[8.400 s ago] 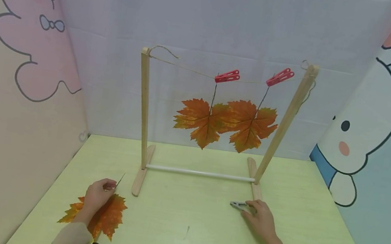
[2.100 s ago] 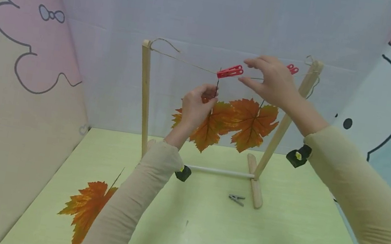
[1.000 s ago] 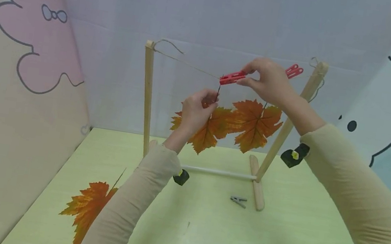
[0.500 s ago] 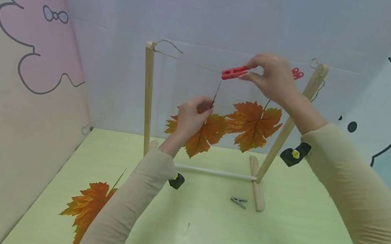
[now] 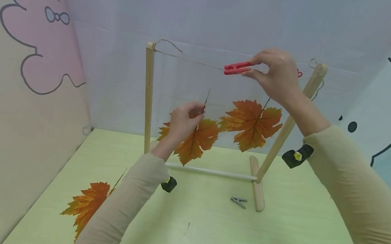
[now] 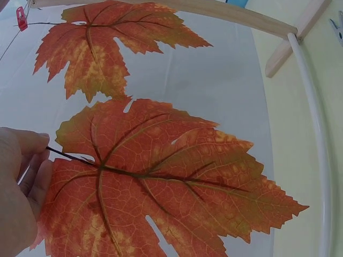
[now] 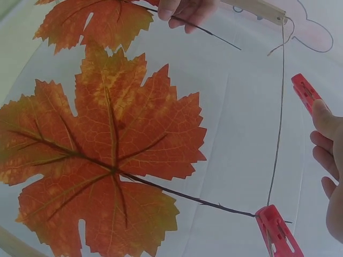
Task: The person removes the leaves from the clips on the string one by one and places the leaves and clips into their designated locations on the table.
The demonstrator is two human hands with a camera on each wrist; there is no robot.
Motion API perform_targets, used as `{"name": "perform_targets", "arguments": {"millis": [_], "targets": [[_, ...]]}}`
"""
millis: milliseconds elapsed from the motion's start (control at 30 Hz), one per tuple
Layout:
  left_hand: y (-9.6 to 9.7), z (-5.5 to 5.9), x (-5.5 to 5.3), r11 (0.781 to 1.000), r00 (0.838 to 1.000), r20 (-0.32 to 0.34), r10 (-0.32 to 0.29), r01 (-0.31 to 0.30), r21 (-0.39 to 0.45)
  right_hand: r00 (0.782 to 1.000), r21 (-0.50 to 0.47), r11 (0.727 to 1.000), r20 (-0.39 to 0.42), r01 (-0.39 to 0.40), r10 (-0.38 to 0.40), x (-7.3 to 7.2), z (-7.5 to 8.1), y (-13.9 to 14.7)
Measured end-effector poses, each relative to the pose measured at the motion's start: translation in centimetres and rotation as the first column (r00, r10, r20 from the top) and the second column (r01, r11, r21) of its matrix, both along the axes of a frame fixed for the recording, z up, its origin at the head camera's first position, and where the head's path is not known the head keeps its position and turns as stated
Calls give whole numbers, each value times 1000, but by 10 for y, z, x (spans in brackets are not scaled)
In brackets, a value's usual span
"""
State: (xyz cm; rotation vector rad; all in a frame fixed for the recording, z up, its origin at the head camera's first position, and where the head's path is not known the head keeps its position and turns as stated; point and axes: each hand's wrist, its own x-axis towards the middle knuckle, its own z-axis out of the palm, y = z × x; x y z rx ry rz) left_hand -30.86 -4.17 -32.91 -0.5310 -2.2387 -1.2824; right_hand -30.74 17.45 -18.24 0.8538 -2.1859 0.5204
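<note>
My left hand [image 5: 185, 121] pinches the dark stem of an orange artificial maple leaf [image 5: 198, 141], which hangs below the twine [image 5: 189, 59]. In the left wrist view this leaf [image 6: 155, 171] spreads to the right of the fingertips. My right hand [image 5: 278, 73] holds a red clothespin [image 5: 237, 68] between thumb and fingers. The right wrist view shows that clothespin [image 7: 304, 93] beside the twine, with no stem in it. A second orange leaf [image 5: 255, 124] hangs by its stem from another red clothespin [image 7: 277, 233] clipped on the twine.
Two wooden posts [image 5: 147, 98] carry the twine, joined low down by a white rod [image 5: 214, 172]. A grey clothespin [image 5: 238, 201] lies by the right foot [image 5: 257, 186]. Another orange leaf [image 5: 88, 203] lies on the table at left, partly behind my left sleeve.
My right hand took hold of the left red clothespin and raised it slightly. The leaf came free of it, and my left hand drew that leaf down and to the left.
</note>
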Motion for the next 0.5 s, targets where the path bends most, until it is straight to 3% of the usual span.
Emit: {"name": "perform_targets", "arguments": {"millis": [233, 500], "targets": [[-14, -8, 0, 1000, 1000, 24, 15, -15, -17, 1000, 29, 999, 1, -14, 14, 0, -6, 4], [-27, -19, 5, 998, 994, 109, 28, -23, -52, 999, 40, 999, -33, -32, 33, 9, -16, 12]]}}
